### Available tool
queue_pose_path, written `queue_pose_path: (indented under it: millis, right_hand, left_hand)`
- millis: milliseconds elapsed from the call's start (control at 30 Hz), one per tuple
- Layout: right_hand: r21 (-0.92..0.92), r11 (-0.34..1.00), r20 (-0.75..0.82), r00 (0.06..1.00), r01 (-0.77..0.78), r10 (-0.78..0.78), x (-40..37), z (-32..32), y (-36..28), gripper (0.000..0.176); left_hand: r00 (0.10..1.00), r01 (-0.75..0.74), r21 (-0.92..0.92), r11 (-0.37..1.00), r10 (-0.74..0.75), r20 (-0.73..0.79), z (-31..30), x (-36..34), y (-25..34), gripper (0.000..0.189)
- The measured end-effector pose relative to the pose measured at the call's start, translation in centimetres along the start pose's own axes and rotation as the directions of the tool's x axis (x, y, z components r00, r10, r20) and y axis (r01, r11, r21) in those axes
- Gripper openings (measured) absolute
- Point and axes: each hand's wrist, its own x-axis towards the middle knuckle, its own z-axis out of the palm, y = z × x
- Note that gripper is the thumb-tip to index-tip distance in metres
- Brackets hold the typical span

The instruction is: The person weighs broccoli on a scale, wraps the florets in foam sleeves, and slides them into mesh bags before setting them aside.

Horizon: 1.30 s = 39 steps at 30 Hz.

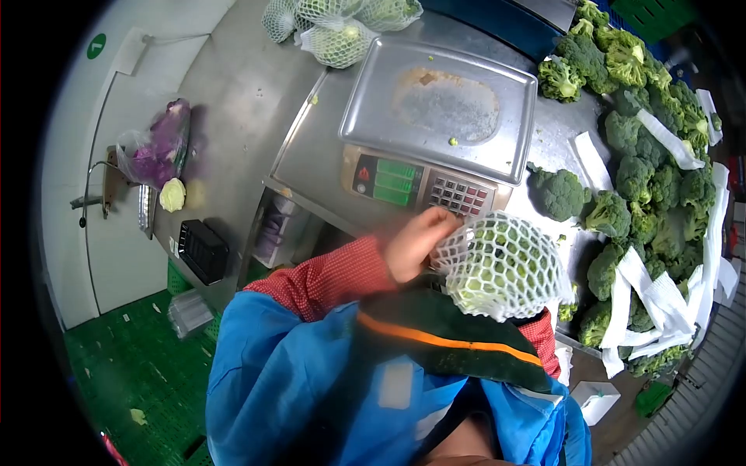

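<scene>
A white foam net [505, 264] with a green vegetable inside, which looks like a broccoli head [497, 268], is held up in front of my chest, just below the scale's keypad. My left hand [423, 242] is closed at the net's left end, its fingertips pinching the gathered mesh. Only the red checked cuff [542, 342] of my right arm shows beneath the netted head. The right hand itself is hidden behind the vegetable, so its fingers cannot be seen.
A weighing scale with a metal tray [443, 101] stands ahead. Loose broccoli [637, 179] and white strips [668, 140] pile up on the right. Netted vegetables [338, 43] lie at the back. Left are a bagged purple vegetable [163, 147], a cut pale piece [172, 195] and a black tray [203, 251].
</scene>
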Motion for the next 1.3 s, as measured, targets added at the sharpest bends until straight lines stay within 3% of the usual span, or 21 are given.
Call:
queue_pose_path:
  millis: [100, 133, 167, 233, 300, 367, 400, 433, 500, 633, 700, 767, 800, 833, 867, 967, 1033, 1100, 1167, 1233, 1300]
  right_hand:
    - [0.018, 0.999, 0.051, 0.998, 0.04, -0.041, 1.1, 0.0, -0.5, 0.042]
    - [0.015, 0.998, 0.061, 0.997, 0.053, -0.054, 1.6, 0.4, -0.7, 0.042]
    - [-0.047, 0.998, -0.016, 0.999, 0.038, -0.039, 2.0, 1.1, -0.9, 0.041]
    - [-0.062, 0.997, -0.023, 0.998, 0.053, -0.055, 3.8, 4.3, -1.3, 0.041]
    - [-0.31, 0.942, -0.075, 0.984, 0.13, -0.16, 5.4, 7.6, -2.1, 0.044]
    - [-0.481, 0.862, 0.055, 0.987, 0.158, -0.15, 7.7, 8.8, -3.4, 0.056]
    - [-0.507, 0.856, 0.003, 0.994, 0.099, -0.113, 8.6, 9.2, -4.0, 0.057]
    - [-0.685, 0.723, -0.004, 0.993, -0.089, 0.118, 9.2, 8.3, -5.9, 0.057]
    - [-0.887, 0.444, 0.105, 0.992, 0.122, -0.062, 10.2, 8.4, -5.8, 0.056]
    - [-0.881, 0.433, 0.097, 0.967, 0.193, -0.235, 9.8, 8.4, -7.4, 0.041]
    - [-0.876, 0.46, 0.012, 0.961, 0.144, -0.277, 9.6, 7.4, -8.2, 0.031]
    - [-0.941, 0.188, 0.143, 0.837, 0.28, -0.529, 10.7, 3.6, -7.8, 0.027]
    - [-0.989, 0.081, 0.061, 0.826, 0.128, -0.561, 9.4, 5.3, -9.3, 0.027]
    - [-0.988, -0.123, 0.151, 0.713, 0.092, -0.685, 9.3, 4.2, -9.8, 0.028]
    - [-0.971, -0.238, 0.192, 0.651, 0.018, -0.734, 9.0, 3.1, -10.8, 0.031]
    - [-0.806, -0.49, 0.291, 0.499, -0.332, -0.816, 6.8, 1.0, -14.7, 0.036]
    - [-0.644, -0.526, 0.31, 0.439, -0.556, -0.843, 4.9, -1.7, -17.6, 0.048]
    - [-0.366, -0.487, 0.278, 0.406, -0.793, -0.871, 2.8, -3.3, -20.7, 0.067]
    - [-0.283, -0.474, 0.109, 0.463, -0.834, -0.88, 1.3, -5.1, -22.5, 0.09]
    - [-0.332, -0.475, -0.108, 0.533, -0.815, -0.839, 1.1, -7.1, -22.9, 0.091]
    - [-0.516, -0.435, 0.038, 0.488, -0.738, -0.872, 0.6, -8.9, -23.1, 0.076]
  left_hand:
    - [0.928, -0.325, 0.359, 0.875, 0.369, -0.059, -0.4, -0.2, -0.1, 0.039]
    - [0.889, -0.419, 0.402, 0.814, 0.457, 0.002, 0.0, -0.7, 1.8, 0.053]
    - [0.835, -0.533, 0.285, 0.797, 0.55, 0.024, 0.4, -0.6, 2.8, 0.062]
    - [0.756, -0.623, 0.571, 0.535, 0.597, 0.266, 1.5, -0.5, 4.1, 0.072]
    - [0.823, -0.546, 0.391, 0.741, 0.562, 0.084, 2.1, -0.1, 5.2, 0.068]
    - [0.874, -0.448, 0.245, 0.86, 0.479, -0.084, 1.3, 1.2, 7.7, 0.062]
    - [0.885, -0.408, 0.068, 0.91, 0.413, -0.216, 1.1, 1.6, 9.0, 0.052]
    - [0.86, -0.461, 0.179, 0.869, 0.487, -0.15, -0.8, 2.8, 10.3, 0.048]
    - [0.803, -0.537, 0.325, 0.779, 0.59, -0.087, -3.6, 4.7, 13.7, 0.043]
    - [0.765, -0.544, 0.487, 0.683, 0.643, -0.048, -5.6, 8.7, 22.4, 0.043]
    - [0.742, -0.53, 0.472, 0.705, 0.654, -0.143, -5.2, 12.3, 25.7, 0.048]
    - [0.702, -0.457, 0.669, 0.586, 0.7, -0.134, -7.2, 17.1, 28.1, 0.05]
    - [0.642, -0.445, 0.767, 0.461, 0.762, -0.086, -10.3, 20.7, 29.4, 0.049]
    - [0.576, -0.42, 0.847, 0.325, 0.817, -0.028, -12.1, 23.8, 29.8, 0.048]
    - [0.596, -0.329, 0.879, 0.344, 0.798, -0.089, -10.8, 24.6, 29.8, 0.051]
    - [0.525, -0.118, 0.991, -0.064, 0.843, 0.117, -15.3, 30.9, 29.7, 0.059]
    - [0.662, -0.075, 0.99, -0.121, 0.736, 0.14, -14.4, 32.9, 28.7, 0.065]
    - [0.685, -0.058, 0.978, -0.201, 0.704, 0.185, -11.7, 33.1, 28.0, 0.067]
    - [0.639, -0.057, 0.961, -0.271, 0.729, 0.243, -9.6, 32.3, 27.2, 0.065]
    - [0.615, -0.108, 0.952, -0.287, 0.733, 0.291, -6.9, 29.9, 26.5, 0.061]
    - [0.616, -0.218, 0.947, -0.237, 0.719, 0.322, -3.4, 26.0, 24.8, 0.055]
